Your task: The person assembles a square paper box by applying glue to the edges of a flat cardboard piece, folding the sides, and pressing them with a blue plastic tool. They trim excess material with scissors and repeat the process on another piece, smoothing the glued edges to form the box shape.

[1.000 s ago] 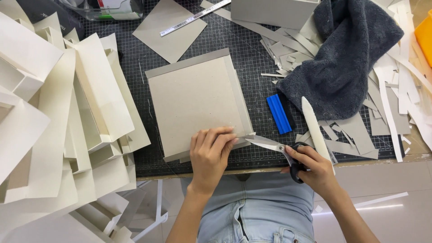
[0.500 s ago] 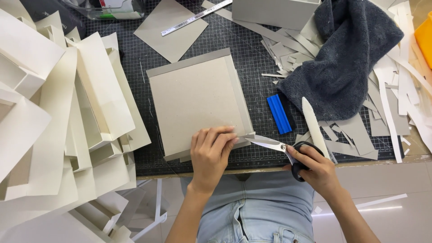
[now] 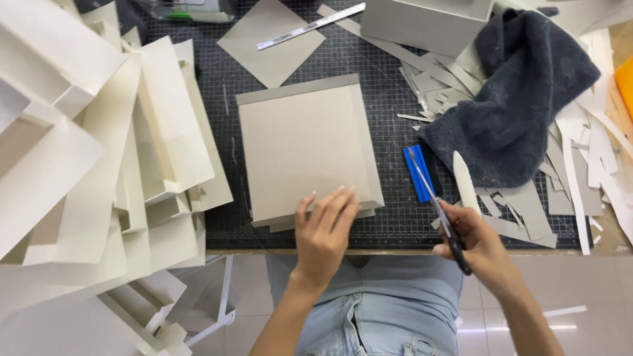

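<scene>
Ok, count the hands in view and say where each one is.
2. The left hand lies flat on the near edge of the grey cardboard square. The right hand holds the scissors at the mat's near edge, blades over the blue tool.

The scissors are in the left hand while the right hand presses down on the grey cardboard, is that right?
Not quite: the hands are swapped. The head view shows the scissors in the right hand, while the left hand presses down on the grey cardboard.
</scene>
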